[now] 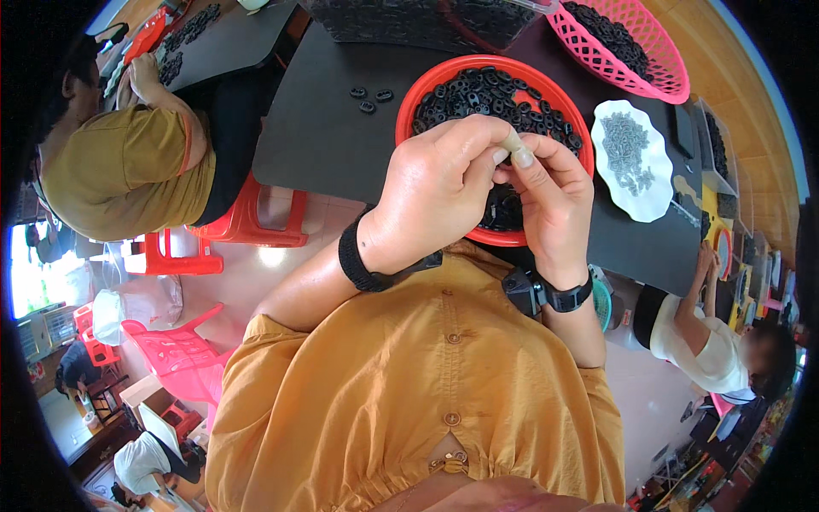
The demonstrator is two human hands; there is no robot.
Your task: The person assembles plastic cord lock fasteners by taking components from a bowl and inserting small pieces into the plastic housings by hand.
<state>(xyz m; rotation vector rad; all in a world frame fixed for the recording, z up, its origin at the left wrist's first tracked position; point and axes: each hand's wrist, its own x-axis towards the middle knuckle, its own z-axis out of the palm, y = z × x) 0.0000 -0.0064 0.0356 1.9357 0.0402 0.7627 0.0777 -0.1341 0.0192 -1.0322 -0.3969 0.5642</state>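
Note:
Above a red basin (408, 102) my left hand (439, 188) and my right hand (556, 200) meet fingertip to fingertip, both closed in a pinch. Whatever they hold between them is small and mostly covered by the fingers; a bit of dark shows there, too little to name. A pale covering sits on a fingertip of my left hand. Many small black oval plastic pieces (478, 92) with holes fill the basin under my hands. To the right, a white scalloped plate (612, 183) carries a heap of small clear or silvery pins (627, 154).
Three black pieces (368, 107) lie on the dark table (316, 141). A pink basket (670, 81) of black parts and a clear bin (418, 21) stand behind. Co-workers (128, 171) sit left and right. Red stools (256, 213) and a pink chair (183, 358) stand at left.

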